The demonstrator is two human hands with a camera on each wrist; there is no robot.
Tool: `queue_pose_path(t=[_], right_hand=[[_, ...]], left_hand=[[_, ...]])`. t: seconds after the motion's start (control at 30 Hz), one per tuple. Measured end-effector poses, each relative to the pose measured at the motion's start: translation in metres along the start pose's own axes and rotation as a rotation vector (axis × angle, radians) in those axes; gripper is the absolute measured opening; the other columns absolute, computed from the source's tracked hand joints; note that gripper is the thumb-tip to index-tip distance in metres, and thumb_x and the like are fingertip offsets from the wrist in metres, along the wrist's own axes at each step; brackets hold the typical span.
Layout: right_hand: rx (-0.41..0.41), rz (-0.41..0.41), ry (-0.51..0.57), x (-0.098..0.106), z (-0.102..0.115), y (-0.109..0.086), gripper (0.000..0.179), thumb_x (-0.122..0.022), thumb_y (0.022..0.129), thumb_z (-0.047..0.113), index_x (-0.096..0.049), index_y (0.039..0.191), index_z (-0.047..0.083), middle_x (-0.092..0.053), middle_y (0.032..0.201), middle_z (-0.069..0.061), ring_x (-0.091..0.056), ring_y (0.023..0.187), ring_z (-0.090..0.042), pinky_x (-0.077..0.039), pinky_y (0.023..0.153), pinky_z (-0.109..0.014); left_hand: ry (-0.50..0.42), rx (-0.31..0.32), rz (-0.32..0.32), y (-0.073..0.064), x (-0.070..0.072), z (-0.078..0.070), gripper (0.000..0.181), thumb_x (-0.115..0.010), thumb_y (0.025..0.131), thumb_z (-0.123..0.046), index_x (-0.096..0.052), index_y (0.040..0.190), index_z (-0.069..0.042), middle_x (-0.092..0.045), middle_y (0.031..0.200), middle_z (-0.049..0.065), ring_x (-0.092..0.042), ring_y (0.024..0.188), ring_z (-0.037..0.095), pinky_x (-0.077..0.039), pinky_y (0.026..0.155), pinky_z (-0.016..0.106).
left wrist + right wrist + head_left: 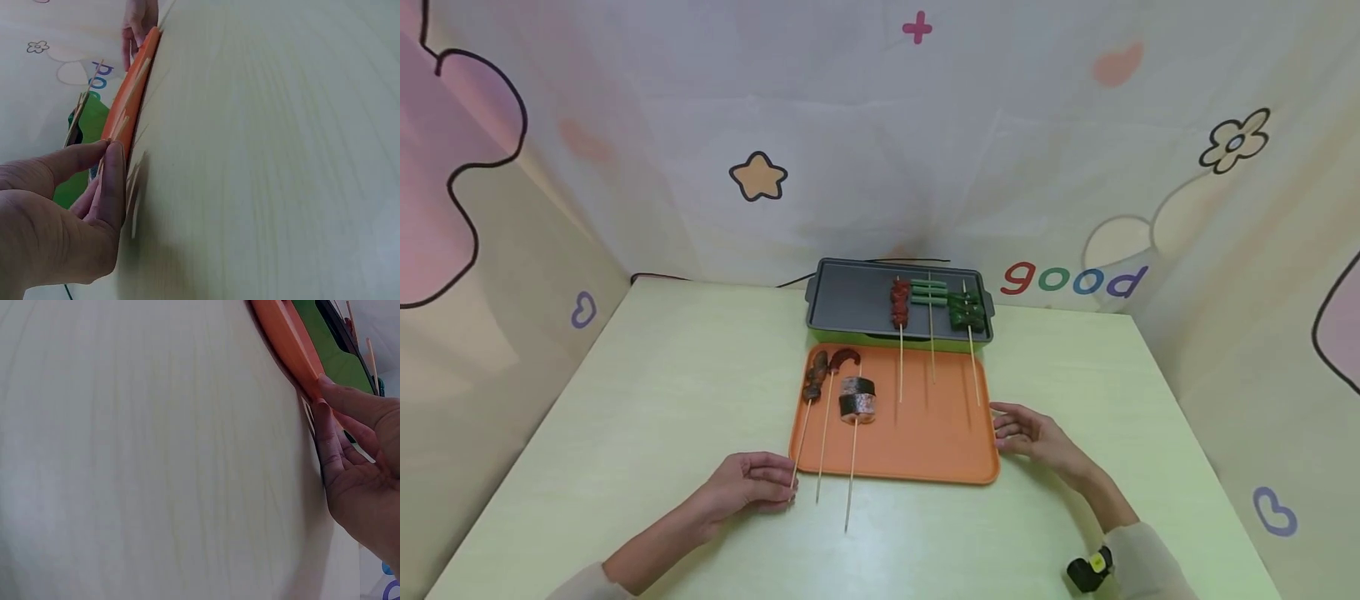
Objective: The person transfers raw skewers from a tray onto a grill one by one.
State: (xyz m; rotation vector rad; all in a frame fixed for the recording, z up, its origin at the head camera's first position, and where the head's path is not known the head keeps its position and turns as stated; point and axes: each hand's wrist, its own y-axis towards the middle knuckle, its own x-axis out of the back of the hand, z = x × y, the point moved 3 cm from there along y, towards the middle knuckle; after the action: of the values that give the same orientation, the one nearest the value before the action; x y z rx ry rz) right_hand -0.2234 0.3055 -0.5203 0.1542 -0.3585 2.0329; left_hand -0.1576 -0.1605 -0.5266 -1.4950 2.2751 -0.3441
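My left hand (741, 490) pinches the bare end of a wooden skewer with dark brown chunks (815, 377) between thumb and fingertips. That skewer lies over the left side of an orange tray (917, 454). Beside it are a skewer with a curled dark red piece (845, 357) and one with black-banded rolls (857, 400); their sticks jut past the tray's front edge. At the tray's right edge, my right hand (1037, 437) grips the rim, its thumb (350, 400) on the rim and a finger below.
Behind the tray stands a grey-topped green grill pan (857, 296). On it lie a red meat skewer (900, 304), a green bean skewer (928, 292) and a green leafy-looking skewer (966, 311), sticks overhanging the tray. A printed curtain (880, 167) surrounds the pale table (700, 375).
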Motion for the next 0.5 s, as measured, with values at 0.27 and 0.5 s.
queue_pose_path(t=[0.27, 0.5], right_hand=[[-0.031, -0.020, 0.000, 0.0001, -0.0014, 0.0011, 0.065, -0.067, 0.098, 0.006, -0.036, 0.154, -0.005, -0.056, 0.132, -0.026, -0.063, 0.105, -0.004, -0.055, 0.091, -0.016], [-0.007, -0.023, 0.003, -0.0010, 0.0001, -0.0019, 0.064, -0.065, 0.098, 0.004, -0.036, 0.153, -0.008, -0.058, 0.128, -0.023, -0.063, 0.104, -0.004, -0.055, 0.090, -0.016]], left_hand=[[0.102, -0.047, -0.044, -0.0040, 0.0013, -0.0001, 0.052, -0.074, 0.088, 0.001, -0.054, 0.134, 0.015, -0.076, 0.105, 0.005, -0.075, 0.090, 0.012, -0.062, 0.084, 0.029], [0.090, -0.067, -0.028, -0.0076, 0.0029, 0.0003, 0.053, -0.075, 0.089, -0.001, -0.054, 0.135, 0.015, -0.076, 0.106, 0.004, -0.075, 0.091, 0.012, -0.062, 0.084, 0.028]])
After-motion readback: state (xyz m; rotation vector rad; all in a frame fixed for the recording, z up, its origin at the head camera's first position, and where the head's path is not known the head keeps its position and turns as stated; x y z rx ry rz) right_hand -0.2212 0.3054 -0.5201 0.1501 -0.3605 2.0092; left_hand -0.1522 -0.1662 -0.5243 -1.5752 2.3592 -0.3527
